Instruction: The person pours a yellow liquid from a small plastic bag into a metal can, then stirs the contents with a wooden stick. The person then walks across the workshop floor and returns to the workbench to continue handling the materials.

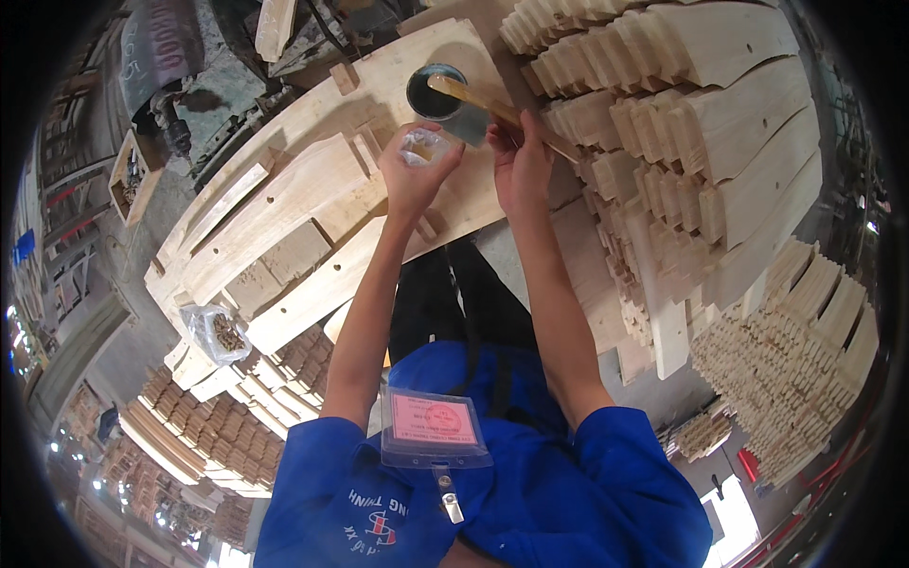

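Observation:
My left hand (415, 178) is wrapped round a small clear plastic cup or bag (423, 146) with something yellowish inside. In my right hand (521, 168) is a flat wooden stick (483, 101), gripped between thumb and fingers. The stick's far tip, coated in something glossy and amber, lies over the mouth of a dark round can (426, 79). That can stands on the pale wooden workbench (473, 47), just beyond my left hand. How full the can is, I cannot tell.
Shaped boards (294, 204) lie on the bench to the left, near a plastic bag of small brown pieces (216, 333). Tall stacks of cut wooden parts (748, 123) rise close on the right. An open wooden box (135, 178) sits at far left beside machinery (218, 104).

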`<state>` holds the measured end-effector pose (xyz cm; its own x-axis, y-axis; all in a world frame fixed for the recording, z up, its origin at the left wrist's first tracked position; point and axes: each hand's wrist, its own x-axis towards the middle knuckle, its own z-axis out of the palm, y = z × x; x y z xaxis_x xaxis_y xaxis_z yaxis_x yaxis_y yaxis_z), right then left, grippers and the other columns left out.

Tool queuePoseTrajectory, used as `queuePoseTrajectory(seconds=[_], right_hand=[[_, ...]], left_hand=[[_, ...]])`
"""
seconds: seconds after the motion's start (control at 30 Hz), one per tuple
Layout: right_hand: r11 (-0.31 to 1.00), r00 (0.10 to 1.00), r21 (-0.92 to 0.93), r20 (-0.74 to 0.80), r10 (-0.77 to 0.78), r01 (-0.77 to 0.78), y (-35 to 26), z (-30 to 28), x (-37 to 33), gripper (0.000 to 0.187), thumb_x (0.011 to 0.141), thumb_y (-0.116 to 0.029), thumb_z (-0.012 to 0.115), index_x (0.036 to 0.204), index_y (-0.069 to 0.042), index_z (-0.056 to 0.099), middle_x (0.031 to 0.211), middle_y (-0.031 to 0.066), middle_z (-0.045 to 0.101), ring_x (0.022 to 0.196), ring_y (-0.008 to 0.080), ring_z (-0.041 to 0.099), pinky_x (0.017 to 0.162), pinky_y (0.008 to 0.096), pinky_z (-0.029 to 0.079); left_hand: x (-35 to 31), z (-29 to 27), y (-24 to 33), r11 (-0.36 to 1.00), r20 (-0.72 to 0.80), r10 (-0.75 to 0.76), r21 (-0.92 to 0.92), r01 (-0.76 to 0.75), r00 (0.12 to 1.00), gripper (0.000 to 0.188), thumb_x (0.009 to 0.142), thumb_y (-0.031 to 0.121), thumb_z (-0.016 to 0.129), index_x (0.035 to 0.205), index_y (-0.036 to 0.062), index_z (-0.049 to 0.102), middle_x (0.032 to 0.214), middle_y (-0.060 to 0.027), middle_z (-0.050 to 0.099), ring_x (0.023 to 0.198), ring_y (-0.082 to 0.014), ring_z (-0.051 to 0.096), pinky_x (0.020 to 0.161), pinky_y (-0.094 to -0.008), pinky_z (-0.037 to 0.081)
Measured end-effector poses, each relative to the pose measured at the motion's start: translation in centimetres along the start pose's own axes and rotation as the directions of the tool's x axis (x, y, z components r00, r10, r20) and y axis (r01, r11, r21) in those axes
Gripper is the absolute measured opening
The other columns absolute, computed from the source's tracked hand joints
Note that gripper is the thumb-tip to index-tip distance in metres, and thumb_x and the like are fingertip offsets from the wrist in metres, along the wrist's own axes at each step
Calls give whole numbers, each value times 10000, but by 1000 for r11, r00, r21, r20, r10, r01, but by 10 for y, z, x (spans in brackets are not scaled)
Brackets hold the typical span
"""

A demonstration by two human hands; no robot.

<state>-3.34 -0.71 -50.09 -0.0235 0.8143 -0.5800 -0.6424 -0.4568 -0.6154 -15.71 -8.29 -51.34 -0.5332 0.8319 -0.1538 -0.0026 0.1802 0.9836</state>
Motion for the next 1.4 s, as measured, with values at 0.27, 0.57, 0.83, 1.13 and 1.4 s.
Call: queuePoseTrajectory(seconds=[0.27, 0.57, 0.83, 1.13, 1.4], right_hand=[[980, 988, -148, 105, -115, 130, -43, 20, -54, 242, 959, -187, 555, 1009, 50, 549, 778, 141, 646, 638, 198, 653, 575, 281, 564], [813, 892, -418, 378, -250, 405, -81, 50, -77, 228, 960, -163, 555, 980, 62, 589, 749, 121, 646, 619, 157, 647, 545, 271, 552], [549, 737, -537, 630, -245, 641, -103, 67, -92, 172, 926, -127, 616, 991, 31, 641, 799, 74, 661, 666, 113, 641, 596, 246, 527], [34, 285, -283, 948, -139, 958, -110, 77, -116, 215, 817, -10, 694, 1028, -1, 657, 944, 135, 659, 780, 226, 650, 660, 296, 526], [42, 301, -300, 954, -6, 953, -112, 70, -125, 412, 715, -5, 634, 1126, -11, 601, 1067, 140, 627, 950, 298, 609, 798, 364, 508]], left_hand=[[26, -3, 23, 994, -87, 53, 97, -45, 995, 395, 694, 89, 829, 1003, 16, 594, 824, -37, 650, 722, -91, 619, 632, -243, 512], [28, -8, 55, 976, 2, 122, 184, -120, 993, 435, 623, 133, 817, 987, 24, 607, 860, -98, 663, 792, -169, 636, 735, -309, 515], [24, -9, 75, 929, -6, 246, 288, -233, 969, 397, 622, 120, 818, 942, 24, 603, 847, -111, 647, 777, -236, 632, 720, -333, 509], [17, -1, 94, 933, -81, 175, 332, -139, 981, 403, 620, 224, 830, 879, 19, 599, 841, -154, 638, 793, -337, 625, 696, -399, 494], [17, -5, 114, 852, -93, 244, 497, -167, 965, 412, 646, 265, 821, 858, -4, 592, 775, -162, 621, 728, -344, 616, 651, -408, 481]])
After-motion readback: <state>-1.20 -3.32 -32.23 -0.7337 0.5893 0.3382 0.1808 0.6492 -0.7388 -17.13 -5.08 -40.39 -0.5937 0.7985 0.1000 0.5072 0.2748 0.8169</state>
